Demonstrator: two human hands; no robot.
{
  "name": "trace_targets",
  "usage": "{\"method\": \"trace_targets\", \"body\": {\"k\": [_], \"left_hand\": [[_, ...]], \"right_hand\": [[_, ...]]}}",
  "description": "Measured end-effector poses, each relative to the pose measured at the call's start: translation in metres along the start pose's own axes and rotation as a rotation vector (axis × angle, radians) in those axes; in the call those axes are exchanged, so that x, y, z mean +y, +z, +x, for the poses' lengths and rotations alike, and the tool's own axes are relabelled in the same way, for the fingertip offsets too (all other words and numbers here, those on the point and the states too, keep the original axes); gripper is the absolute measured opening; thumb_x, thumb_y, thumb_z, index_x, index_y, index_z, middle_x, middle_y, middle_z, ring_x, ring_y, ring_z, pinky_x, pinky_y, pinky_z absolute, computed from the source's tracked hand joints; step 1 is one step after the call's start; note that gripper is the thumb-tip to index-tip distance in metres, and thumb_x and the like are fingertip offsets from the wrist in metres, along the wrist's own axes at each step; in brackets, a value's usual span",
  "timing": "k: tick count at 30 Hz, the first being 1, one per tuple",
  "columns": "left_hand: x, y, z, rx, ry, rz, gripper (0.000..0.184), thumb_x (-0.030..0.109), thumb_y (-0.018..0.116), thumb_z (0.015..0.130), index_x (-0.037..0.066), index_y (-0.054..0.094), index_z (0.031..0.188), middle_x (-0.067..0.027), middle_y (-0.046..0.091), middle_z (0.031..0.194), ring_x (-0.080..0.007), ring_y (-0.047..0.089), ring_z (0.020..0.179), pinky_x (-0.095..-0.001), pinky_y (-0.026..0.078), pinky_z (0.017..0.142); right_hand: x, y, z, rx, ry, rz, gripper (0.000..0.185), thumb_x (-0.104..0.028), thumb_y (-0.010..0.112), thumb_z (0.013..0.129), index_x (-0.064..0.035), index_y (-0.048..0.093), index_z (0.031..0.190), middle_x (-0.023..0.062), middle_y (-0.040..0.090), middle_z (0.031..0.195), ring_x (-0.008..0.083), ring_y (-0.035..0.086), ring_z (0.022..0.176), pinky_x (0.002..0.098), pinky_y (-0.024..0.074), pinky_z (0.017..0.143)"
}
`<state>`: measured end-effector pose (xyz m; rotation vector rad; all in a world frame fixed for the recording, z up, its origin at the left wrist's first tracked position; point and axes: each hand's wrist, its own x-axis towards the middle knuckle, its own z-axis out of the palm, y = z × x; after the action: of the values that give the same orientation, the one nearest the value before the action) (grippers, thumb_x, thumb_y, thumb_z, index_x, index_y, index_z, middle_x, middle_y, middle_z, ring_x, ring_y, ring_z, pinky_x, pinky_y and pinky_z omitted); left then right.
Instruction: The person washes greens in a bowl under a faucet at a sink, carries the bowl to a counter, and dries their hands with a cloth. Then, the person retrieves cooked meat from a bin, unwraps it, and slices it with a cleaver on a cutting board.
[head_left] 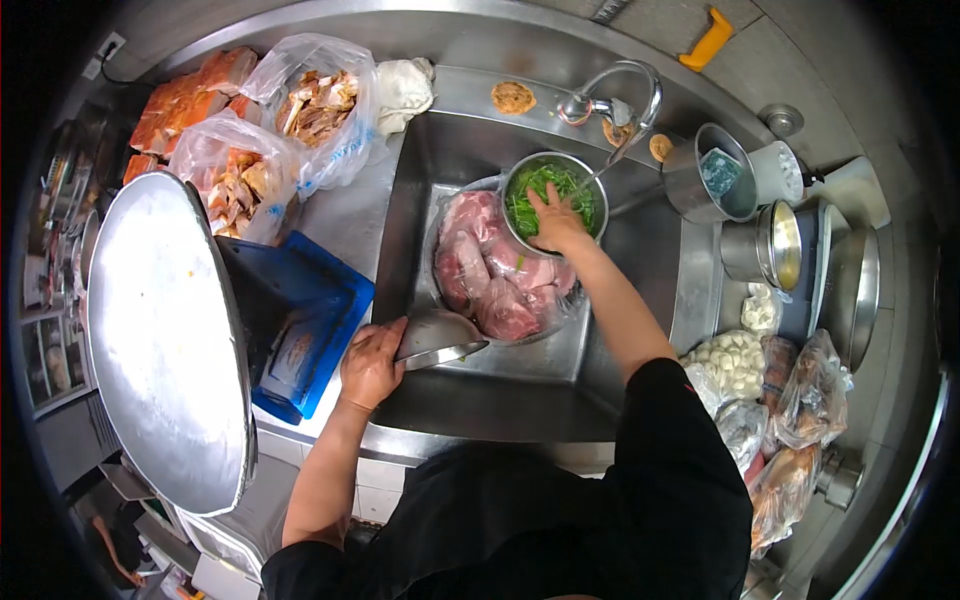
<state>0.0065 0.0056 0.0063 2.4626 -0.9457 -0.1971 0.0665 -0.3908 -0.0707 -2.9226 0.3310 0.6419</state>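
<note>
Fingers spread, my right hand (558,222) lies on chopped greens (528,190) inside a round metal bowl (601,215). Water runs from the faucet (655,95) toward that bowl, which sits over the large pieces of raw meat (500,290) in the sink (590,350). My left hand (373,362) grips the edge of a smaller metal bowl (438,338), tilted at the sink's left front edge. Beside my left hand is a blue plastic container (345,295).
Left: a large metal lid (165,340), bags of chopped meat (318,105) and reddish slabs (175,110). Right: metal pots (710,175), peeled garlic (725,362) and bagged food (812,390). A yellow handle (708,40) lies behind the sink. Another person's arm (115,550) shows at lower left.
</note>
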Motion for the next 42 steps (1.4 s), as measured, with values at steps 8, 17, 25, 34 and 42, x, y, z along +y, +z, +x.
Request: {"method": "trace_targets", "body": {"k": [8,17,25,34,42], "left_hand": [[0.0,0.001,-0.001,-0.006,0.012,0.058,0.068,0.007,0.074,0.059,0.009,0.056,0.125,-0.0082,0.064,0.114,-0.0273,0.059,0.099,-0.0357,0.047,0.091],[0.044,-0.005,0.01,0.007,-0.134,-0.078,0.058,0.004,0.062,0.073,0.011,0.053,0.129,-0.013,0.061,0.122,-0.0351,0.06,0.104,-0.0433,0.048,0.09],[0.043,0.075,0.065,-0.13,-0.701,-0.499,0.046,0.016,0.052,0.085,0.0,0.05,0.128,-0.0302,0.063,0.104,-0.0419,0.064,0.094,-0.0474,0.052,0.084],[0.04,0.102,0.085,-0.01,-0.743,-0.943,0.039,0.01,0.05,0.081,-0.005,0.057,0.116,-0.0179,0.066,0.088,-0.0239,0.064,0.06,-0.0354,0.055,0.048],[0.035,0.117,0.072,-0.078,-0.78,-0.625,0.045,0.017,0.049,0.084,0.005,0.054,0.128,-0.0268,0.063,0.112,-0.0415,0.059,0.109,-0.0434,0.044,0.094]], "right_hand": [[0.035,0.054,0.068,-0.061,0.106,0.2,0.047,-0.016,0.066,0.073,-0.0038,0.06,0.119,0.0219,0.064,0.115,0.0369,0.063,0.106,0.0426,0.0512,0.09],[0.06,0.001,0.055,0.082,0.038,1.169,0.048,0.001,0.069,0.065,-0.0012,0.061,0.111,0.0071,0.066,0.096,0.0191,0.063,0.084,0.0319,0.0511,0.075],[0.034,-0.05,-0.009,0.033,0.055,1.605,0.041,0.0,0.068,0.069,-0.0001,0.061,0.11,0.0088,0.066,0.097,0.0216,0.064,0.085,0.0376,0.0538,0.075],[-0.068,0.0,-0.118,0.128,-0.141,0.763,0.065,-0.023,0.074,0.073,-0.004,0.051,0.131,0.0151,0.056,0.13,0.0311,0.055,0.118,0.0392,0.0431,0.1],[-0.039,-0.054,-0.11,0.035,-0.154,0.578,0.05,-0.035,0.066,0.083,-0.0137,0.058,0.127,0.0125,0.057,0.131,0.0302,0.054,0.12,0.0388,0.0434,0.101]]}}
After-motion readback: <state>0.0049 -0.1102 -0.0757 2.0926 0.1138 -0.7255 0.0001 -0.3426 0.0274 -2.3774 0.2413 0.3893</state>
